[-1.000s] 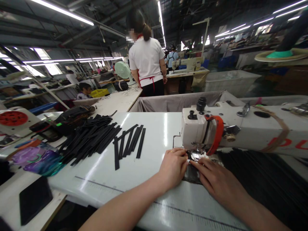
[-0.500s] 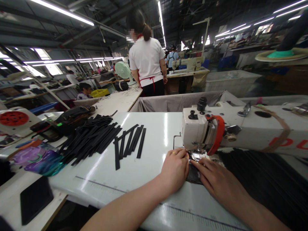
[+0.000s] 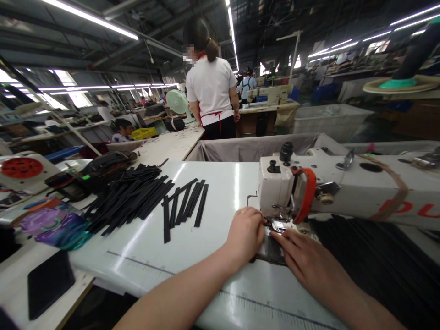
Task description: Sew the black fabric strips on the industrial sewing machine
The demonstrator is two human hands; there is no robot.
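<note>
Across the bench (image 3: 223, 188) lie black strips (image 3: 146, 197); by the sewing machine (image 3: 275, 188), left hand (image 3: 245, 233) curled, right hand (image 3: 307, 256) outstretched; I can't tell if either pinches.

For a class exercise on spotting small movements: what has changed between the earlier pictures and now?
The left hand has shifted slightly left, away from the right hand, widening the gap between their fingertips and baring more of the dark plate below. No grasp or release can be made out. The right hand stays beside the presser foot; the loose black strips lie as they were.
</note>
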